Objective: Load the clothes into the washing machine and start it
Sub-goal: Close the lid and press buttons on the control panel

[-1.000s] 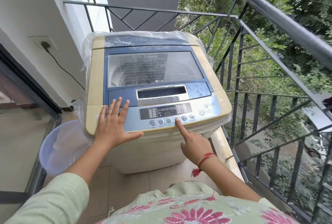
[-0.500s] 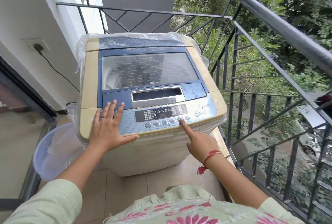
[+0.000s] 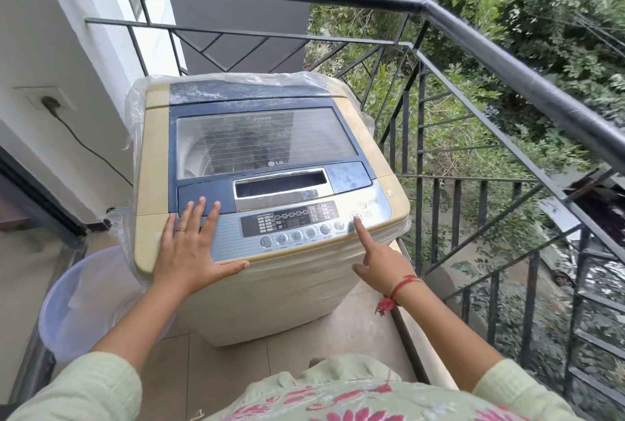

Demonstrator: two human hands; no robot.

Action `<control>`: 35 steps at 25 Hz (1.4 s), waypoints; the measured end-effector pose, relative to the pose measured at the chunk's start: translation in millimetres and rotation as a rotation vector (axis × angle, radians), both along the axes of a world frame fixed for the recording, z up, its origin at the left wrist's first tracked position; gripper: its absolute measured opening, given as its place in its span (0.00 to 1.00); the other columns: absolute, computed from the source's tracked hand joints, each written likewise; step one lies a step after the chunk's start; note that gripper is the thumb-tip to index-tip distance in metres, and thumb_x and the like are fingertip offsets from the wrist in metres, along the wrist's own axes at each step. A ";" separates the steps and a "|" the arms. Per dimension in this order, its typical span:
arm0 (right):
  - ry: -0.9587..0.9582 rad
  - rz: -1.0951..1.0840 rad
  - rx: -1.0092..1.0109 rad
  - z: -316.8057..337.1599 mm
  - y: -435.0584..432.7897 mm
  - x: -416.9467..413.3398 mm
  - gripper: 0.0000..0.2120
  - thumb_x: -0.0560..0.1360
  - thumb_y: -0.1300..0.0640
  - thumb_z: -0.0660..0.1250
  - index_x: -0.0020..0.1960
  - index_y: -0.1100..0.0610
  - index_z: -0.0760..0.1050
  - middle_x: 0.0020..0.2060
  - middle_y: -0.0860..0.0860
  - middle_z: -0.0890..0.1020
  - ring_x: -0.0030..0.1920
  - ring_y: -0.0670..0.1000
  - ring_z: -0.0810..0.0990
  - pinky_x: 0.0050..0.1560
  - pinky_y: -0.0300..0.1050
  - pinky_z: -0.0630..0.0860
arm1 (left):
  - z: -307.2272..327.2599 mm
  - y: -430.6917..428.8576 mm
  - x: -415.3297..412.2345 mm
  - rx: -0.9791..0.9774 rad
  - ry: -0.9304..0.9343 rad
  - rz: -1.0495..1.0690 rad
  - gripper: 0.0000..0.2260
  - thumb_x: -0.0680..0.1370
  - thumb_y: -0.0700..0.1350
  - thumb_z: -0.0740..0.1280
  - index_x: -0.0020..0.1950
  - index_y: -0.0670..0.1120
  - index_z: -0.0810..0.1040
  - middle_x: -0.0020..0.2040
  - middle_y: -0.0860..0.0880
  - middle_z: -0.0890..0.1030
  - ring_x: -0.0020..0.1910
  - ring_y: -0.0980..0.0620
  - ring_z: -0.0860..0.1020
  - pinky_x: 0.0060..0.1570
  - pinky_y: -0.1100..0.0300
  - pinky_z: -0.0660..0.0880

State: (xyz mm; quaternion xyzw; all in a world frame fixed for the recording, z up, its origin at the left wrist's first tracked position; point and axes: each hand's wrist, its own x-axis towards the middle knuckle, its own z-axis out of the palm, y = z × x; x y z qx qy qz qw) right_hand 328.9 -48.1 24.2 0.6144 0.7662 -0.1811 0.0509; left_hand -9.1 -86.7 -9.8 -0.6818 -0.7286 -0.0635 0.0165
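Note:
The top-loading washing machine (image 3: pixel 368 153), beige with a blue lid and wrapped in clear plastic, stands on the balcony with its lid (image 3: pixel 263 140) down. No clothes can be made out through the glass. My left hand (image 3: pixel 189 251) rests flat, fingers spread, on the front left of the top beside the control panel (image 3: pixel 291 223). My right hand (image 3: pixel 378 261) points with a straight index finger, whose tip touches the round start/pause button (image 3: pixel 355 216) at the panel's right end; its other fingers are curled.
A pale blue plastic tub (image 3: pixel 84 302) sits on the floor left of the machine. A black metal railing (image 3: pixel 473 31) runs close along the back and right. The power cord is plugged into a wall socket (image 3: pixel 47 101) on the left.
My right index finger has moved right, from the row of small round buttons to the start/pause button. My left hand has stayed flat on the machine's top.

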 end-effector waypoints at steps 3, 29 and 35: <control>-0.034 -0.009 -0.025 4.8 7.5 8.6 0.42 0.76 0.53 0.62 0.74 0.41 0.32 0.43 0.52 0.78 0.39 0.53 0.78 0.40 0.49 0.78 | 0.1 0.4 0.2 -0.002 -0.009 0.002 0.54 0.60 0.82 0.45 0.77 0.49 0.53 0.77 0.44 0.56 0.75 0.45 0.54 0.72 0.48 0.44; 0.114 0.547 0.199 -30.9 -50.3 -20.8 0.09 0.74 0.54 0.56 0.43 0.51 0.75 0.38 0.48 0.80 0.35 0.53 0.79 0.34 0.43 0.73 | 2.2 -1.7 -1.9 -0.035 -0.045 -0.019 0.54 0.60 0.82 0.47 0.77 0.49 0.53 0.77 0.45 0.55 0.76 0.46 0.54 0.73 0.46 0.48; 0.220 0.672 0.395 -24.0 -32.9 -52.1 0.06 0.73 0.55 0.61 0.40 0.50 0.74 0.32 0.44 0.77 0.26 0.48 0.74 0.24 0.37 0.67 | 7.1 -1.0 -2.4 -0.088 -0.066 -0.011 0.56 0.58 0.83 0.45 0.77 0.52 0.40 0.77 0.49 0.41 0.76 0.50 0.41 0.72 0.49 0.37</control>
